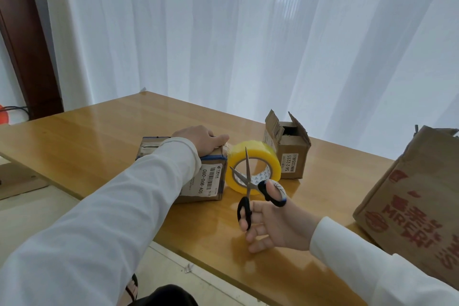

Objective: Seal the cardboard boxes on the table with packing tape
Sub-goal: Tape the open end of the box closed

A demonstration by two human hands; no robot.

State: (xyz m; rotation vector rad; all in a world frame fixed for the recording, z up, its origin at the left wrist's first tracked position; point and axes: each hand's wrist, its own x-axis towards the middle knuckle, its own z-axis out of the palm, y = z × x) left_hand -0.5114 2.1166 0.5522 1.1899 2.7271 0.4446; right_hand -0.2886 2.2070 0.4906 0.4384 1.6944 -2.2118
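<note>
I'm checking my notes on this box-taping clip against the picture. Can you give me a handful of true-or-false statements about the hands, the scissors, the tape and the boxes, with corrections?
1. The right hand holds the scissors with blades apart. True.
2. The left hand grips the tape roll. False: it rests on the labelled box; the roll stands beside that box.
3. The small box behind the roll has its flaps up. True.
4. The tape roll lies flat on the table. False: it stands on edge.
5. The large box with red print sits at the right. True.
</note>
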